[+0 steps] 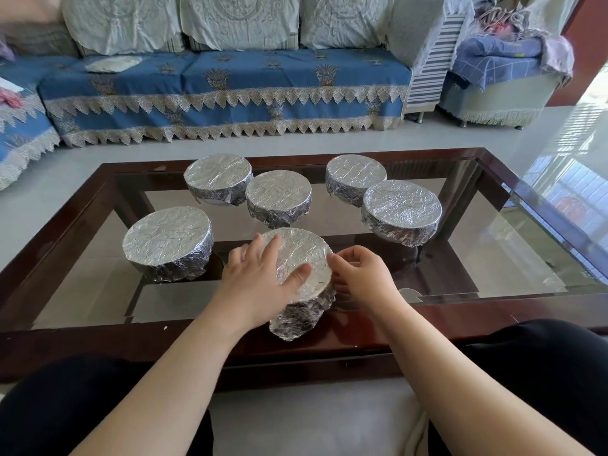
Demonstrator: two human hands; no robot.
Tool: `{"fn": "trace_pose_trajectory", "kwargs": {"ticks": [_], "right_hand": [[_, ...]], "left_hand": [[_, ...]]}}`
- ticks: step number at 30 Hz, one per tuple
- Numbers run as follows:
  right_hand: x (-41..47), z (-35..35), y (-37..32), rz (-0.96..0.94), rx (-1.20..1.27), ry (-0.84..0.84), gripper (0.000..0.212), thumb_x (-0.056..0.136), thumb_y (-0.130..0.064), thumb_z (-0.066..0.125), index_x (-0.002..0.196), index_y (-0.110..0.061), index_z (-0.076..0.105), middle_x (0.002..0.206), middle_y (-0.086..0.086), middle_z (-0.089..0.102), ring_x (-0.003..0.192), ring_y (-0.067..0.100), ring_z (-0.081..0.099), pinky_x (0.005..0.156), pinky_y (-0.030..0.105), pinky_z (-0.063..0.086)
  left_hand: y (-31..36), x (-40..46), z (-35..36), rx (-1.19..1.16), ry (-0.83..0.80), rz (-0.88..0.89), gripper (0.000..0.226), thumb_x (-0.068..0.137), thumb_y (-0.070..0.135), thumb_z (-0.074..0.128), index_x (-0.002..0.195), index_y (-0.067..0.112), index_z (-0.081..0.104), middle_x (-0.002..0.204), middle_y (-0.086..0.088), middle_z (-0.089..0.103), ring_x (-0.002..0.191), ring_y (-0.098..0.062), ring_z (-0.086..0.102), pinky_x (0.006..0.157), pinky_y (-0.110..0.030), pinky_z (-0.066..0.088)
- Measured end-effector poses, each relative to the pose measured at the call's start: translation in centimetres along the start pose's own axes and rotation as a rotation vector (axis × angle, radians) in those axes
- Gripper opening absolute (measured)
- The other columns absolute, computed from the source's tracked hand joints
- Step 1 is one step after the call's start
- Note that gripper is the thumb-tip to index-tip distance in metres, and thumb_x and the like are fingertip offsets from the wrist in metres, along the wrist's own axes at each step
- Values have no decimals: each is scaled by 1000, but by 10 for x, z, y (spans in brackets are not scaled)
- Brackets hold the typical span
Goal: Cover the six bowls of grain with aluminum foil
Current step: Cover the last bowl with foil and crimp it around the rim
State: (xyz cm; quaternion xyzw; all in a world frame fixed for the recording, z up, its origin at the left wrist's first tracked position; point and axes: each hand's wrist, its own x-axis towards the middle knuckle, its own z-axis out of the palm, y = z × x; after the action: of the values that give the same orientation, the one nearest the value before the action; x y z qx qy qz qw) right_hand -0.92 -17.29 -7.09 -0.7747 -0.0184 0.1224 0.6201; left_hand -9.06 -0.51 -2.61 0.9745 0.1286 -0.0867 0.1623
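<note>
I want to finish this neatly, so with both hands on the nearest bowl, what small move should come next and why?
Probably press the loose foil flap hanging at the near side in against the nearest bowl. The left hand lies flat on its foil top, the right hand pinches the foil at the right rim, and the other five bowls, such as the far-left one, already look wrapped tight.

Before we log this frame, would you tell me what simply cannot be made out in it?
Head view, the only one:
- Grain: hidden in all six bowls by foil, nearest bowl included.
- Right hand fingertips: curled at that bowl's right rim, so pinching or merely touching is unclear.
- Left hand: its palm hides the foil beneath.
- Sofa: cut off by the left edge.
</note>
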Motion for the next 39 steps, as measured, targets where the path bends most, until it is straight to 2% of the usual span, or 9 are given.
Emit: {"fn": "trace_pose_trajectory", "kwargs": {"ticks": [4,10,15,18,21,26,29,33,39], "right_hand": [[7,-2,2,-25,-102,32,27,86,-43,68,84,-18,60,81,5,72,75,28,70,76,45,58],[2,0,3,42,15,14,29,97,-41,55,87,-16,63,73,0,63,65,14,56,68,34,48],[-5,4,5,12,45,1,32,99,-35,52,89,-7,62,70,2,57,62,13,50,64,29,40],[-5,7,10,2,90,-9,40,94,-42,54,95,-3,63,69,4,54,65,18,48,66,34,39],[-6,11,13,26,168,-36,52,76,-61,57,99,-15,65,72,7,61,58,22,54,59,39,45],[-10,15,21,-25,144,-18,50,80,-61,57,108,-21,64,92,5,72,64,18,63,64,41,50],[-16,17,26,-49,217,-13,32,91,-44,60,115,-24,64,102,0,73,75,13,65,68,34,50],[-23,21,33,-107,303,-44,38,93,-41,61,127,-22,58,118,-3,69,109,9,65,94,31,52],[-19,17,30,-63,353,13,24,97,-34,58,105,-12,60,98,5,71,87,13,67,76,27,53]], "left_hand": [[-2,-15,-8,35,-49,7,103,75,84,16,156,28,-13,166,-5,-10,151,-31,-6,121,-46,11],[-8,-16,-15,99,-83,17,124,64,92,25,155,21,-20,166,-7,-3,151,-31,3,121,-45,13],[-23,-1,-12,-194,60,20,84,89,70,16,158,22,13,159,-10,26,147,-27,21,118,-42,19],[-31,10,0,-124,208,21,67,99,57,21,155,20,21,152,-10,35,142,-29,26,116,-45,24],[-30,13,7,-82,365,156,76,95,65,17,152,16,30,147,-9,39,138,-26,32,114,-42,28],[-27,20,19,-42,300,356,100,84,84,3,153,18,30,159,-5,30,149,-23,20,122,-44,18],[-29,26,26,-33,254,320,116,74,93,-3,157,15,17,164,-6,19,151,-21,14,123,-44,14],[-23,22,27,-53,222,227,133,60,100,-5,158,11,3,166,-9,7,152,-27,7,123,-45,11],[-15,11,25,-4,199,159,141,47,103,-11,157,15,-6,166,-9,-1,150,-31,4,121,-43,7]]}}
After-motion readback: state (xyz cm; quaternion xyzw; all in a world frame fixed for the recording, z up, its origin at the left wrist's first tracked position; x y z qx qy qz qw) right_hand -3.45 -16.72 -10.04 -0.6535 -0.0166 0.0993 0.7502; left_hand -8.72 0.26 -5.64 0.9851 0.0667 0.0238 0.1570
